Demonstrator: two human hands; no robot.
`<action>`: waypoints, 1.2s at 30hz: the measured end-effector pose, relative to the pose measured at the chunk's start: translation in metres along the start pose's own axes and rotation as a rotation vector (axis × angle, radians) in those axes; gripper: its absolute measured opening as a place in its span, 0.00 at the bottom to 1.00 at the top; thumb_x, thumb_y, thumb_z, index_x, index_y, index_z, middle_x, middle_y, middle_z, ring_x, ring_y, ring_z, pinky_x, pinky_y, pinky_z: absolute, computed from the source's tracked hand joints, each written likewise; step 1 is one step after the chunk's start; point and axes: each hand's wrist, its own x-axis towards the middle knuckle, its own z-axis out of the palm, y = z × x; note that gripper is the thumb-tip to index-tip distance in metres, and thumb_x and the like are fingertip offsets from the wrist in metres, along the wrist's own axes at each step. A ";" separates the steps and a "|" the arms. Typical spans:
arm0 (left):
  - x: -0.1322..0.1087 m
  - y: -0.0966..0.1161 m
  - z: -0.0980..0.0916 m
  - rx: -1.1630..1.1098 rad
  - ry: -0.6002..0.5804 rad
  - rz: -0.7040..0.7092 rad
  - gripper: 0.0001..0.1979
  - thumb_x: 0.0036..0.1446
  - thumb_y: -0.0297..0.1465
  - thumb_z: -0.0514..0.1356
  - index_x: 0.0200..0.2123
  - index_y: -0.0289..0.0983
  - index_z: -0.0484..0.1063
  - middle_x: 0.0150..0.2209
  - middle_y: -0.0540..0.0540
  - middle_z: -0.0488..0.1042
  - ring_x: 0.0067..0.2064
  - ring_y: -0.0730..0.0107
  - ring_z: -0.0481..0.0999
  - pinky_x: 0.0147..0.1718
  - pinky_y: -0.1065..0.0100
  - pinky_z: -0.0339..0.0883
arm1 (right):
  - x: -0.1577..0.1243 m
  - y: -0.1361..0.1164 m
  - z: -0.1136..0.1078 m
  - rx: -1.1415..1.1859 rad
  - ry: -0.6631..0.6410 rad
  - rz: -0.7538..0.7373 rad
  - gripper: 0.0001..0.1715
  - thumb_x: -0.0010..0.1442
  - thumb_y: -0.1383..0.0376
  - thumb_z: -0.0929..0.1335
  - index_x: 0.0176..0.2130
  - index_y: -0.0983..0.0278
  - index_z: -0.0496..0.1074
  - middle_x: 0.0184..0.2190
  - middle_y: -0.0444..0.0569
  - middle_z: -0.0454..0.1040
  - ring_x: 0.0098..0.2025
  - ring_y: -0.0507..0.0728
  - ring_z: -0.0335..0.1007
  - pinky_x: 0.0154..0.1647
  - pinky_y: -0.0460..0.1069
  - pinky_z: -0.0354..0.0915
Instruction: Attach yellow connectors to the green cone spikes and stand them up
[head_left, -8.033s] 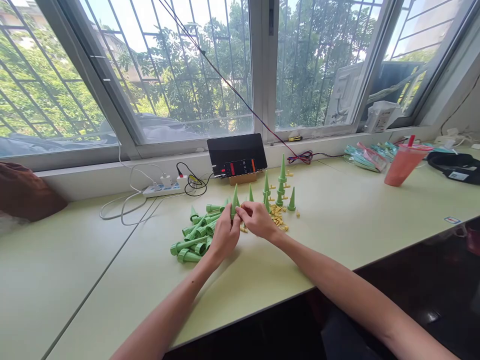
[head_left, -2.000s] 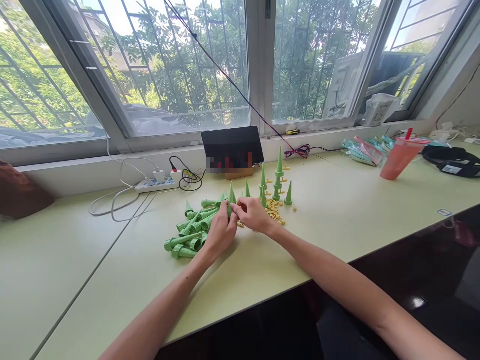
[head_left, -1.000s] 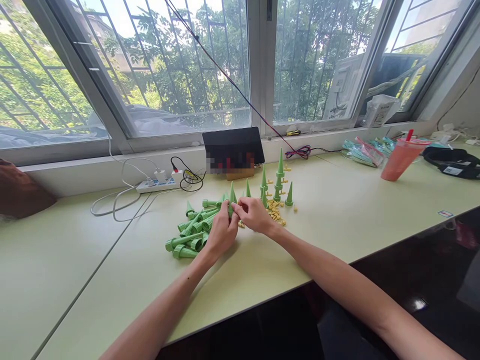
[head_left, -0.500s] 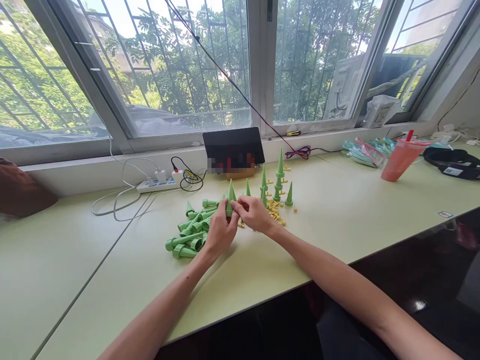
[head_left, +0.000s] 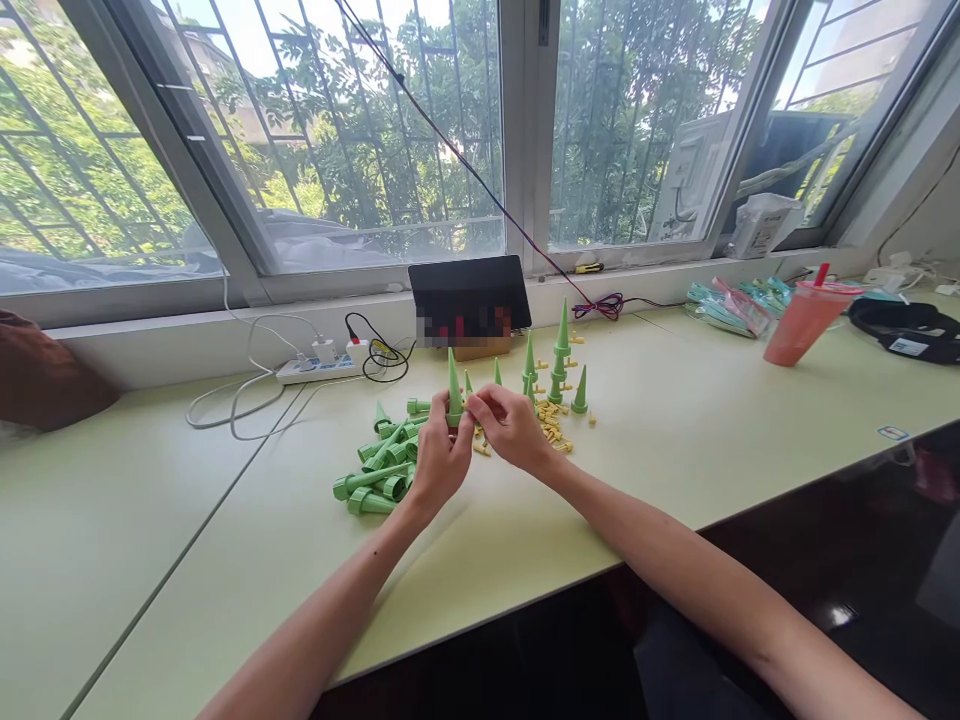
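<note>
My left hand is closed round the base of a green plant watering spike, its point upward. Close on its right, my right hand is pinched, with a bit of a small yellow valve showing at the fingertips. Mostly hidden by the fingers, the valve cannot be seen clearly. Left of my left hand lies a pile of green spikes. Beyond my right hand several spikes stand upright, some stacked with yellow valves in their sides, such as the tall stack. Loose yellow valves lie beside them.
A dark-screened tablet leans on a cardboard box at the back. To its left is a power strip with cables. On the right stand a red drink cup, plastic packets and a black strap-like item.
The spike in my left hand has shifted slightly left and its tip now leans left. My right fingertips have come a little away from its side, showing a yellow bit.
</note>
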 end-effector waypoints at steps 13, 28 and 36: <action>-0.001 -0.004 0.002 -0.062 -0.004 0.039 0.15 0.59 0.38 0.54 0.47 0.38 0.61 0.39 0.47 0.73 0.22 0.80 0.67 0.19 0.76 0.63 | 0.000 0.001 0.000 0.020 0.088 0.014 0.23 0.66 0.51 0.58 0.27 0.63 0.62 0.22 0.44 0.68 0.23 0.50 0.61 0.25 0.45 0.57; 0.009 -0.009 -0.009 -0.065 0.191 -0.026 0.11 0.60 0.34 0.52 0.46 0.39 0.62 0.31 0.50 0.70 0.21 0.79 0.64 0.19 0.75 0.60 | 0.002 0.017 0.003 -0.136 -0.177 -0.034 0.07 0.59 0.64 0.66 0.29 0.64 0.68 0.23 0.43 0.70 0.24 0.50 0.62 0.27 0.44 0.57; 0.005 -0.002 -0.007 -0.037 0.226 0.037 0.12 0.59 0.33 0.53 0.46 0.39 0.62 0.34 0.50 0.70 0.22 0.80 0.64 0.20 0.75 0.61 | -0.006 0.020 0.011 -0.201 -0.486 -0.062 0.02 0.55 0.69 0.70 0.32 0.66 0.75 0.27 0.45 0.74 0.27 0.49 0.64 0.30 0.44 0.58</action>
